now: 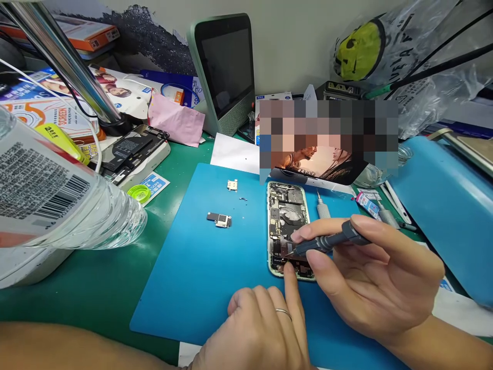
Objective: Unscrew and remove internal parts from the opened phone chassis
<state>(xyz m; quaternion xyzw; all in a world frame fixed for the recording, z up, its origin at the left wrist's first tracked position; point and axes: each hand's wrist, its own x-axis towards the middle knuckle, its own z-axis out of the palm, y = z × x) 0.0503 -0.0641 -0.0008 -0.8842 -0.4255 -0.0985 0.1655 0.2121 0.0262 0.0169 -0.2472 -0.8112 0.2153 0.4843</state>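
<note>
An opened smartphone [287,218] lies upright on a blue work mat [185,272], its inner parts bare. My right hand [381,277] grips a dark grey precision screwdriver [327,242], whose tip meets the phone's lower part. With one finger stretched out, my left hand [260,326] touches the phone's bottom end; its other fingers are curled and it grips nothing visible. Left of the phone lie a small metal part [232,185], a dark-and-silver module [219,220] and some tiny dark pieces [243,199]. A second silver-handled screwdriver [322,208] rests right of the phone.
A large clear bottle [111,216] leans in at the left, near another opened phone [131,149] and a metal lamp post [69,61]. Behind the mat stand a smart display [227,67] and a screen showing a video [319,159]. A blue folded mat [442,205] lies right.
</note>
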